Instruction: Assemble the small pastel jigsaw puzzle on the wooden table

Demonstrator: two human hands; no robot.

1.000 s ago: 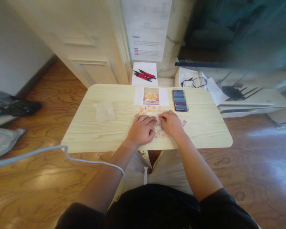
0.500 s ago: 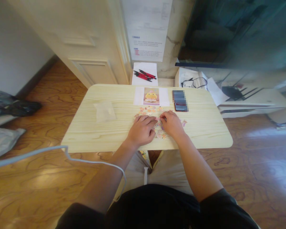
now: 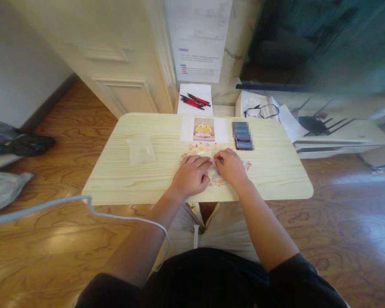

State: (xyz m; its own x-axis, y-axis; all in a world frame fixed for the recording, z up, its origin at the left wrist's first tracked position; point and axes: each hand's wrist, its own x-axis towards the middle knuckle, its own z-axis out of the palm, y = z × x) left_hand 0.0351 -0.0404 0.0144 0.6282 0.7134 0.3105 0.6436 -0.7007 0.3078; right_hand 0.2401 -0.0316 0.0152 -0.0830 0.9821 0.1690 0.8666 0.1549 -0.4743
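Small orange, pink and purple jigsaw puzzle pieces (image 3: 217,183) lie scattered on the pale wooden table (image 3: 115,171), around and under both hands. My left hand (image 3: 191,173) rests palm down over some of them, fingers stretched out and thumb apart. Just to its right, my right hand (image 3: 230,166) pinches thumb and forefinger together at a pink puzzle piece, close to the left fingertips. The piece is small and mostly hidden. Behind the pieces lies a white sheet with a printed picture (image 3: 203,129) of a yellow plush figure.
A phone (image 3: 243,137) lies at the table's back right, and a crumpled clear plastic bag (image 3: 141,149) on the left. Beyond the back edge, red and black pens (image 3: 194,102) rest on white paper. A pale cable (image 3: 125,217) crosses over my left forearm.
My right hand has shifted slightly left, its fingertips now nearer the left hand's. My left hand stays in place, and the things on the table look unmoved.
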